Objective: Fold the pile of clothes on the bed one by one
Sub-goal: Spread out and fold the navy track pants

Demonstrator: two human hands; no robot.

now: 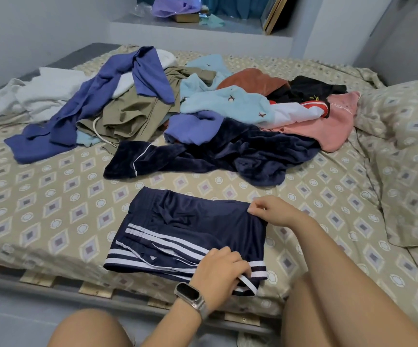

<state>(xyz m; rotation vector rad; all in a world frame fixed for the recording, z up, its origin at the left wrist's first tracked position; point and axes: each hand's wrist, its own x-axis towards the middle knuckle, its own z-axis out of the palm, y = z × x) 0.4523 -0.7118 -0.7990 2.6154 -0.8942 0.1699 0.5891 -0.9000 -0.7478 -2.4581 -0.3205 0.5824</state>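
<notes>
one pair of navy shorts [187,236] with white stripes lies flat at the near edge of the bed [52,211]. the left hand [221,274] grips its near right corner; the right hand [271,211] pinches its far right corner. beyond lies one unfolded pile of clothes [177,113]. one pillow [403,113] at right.
</notes>
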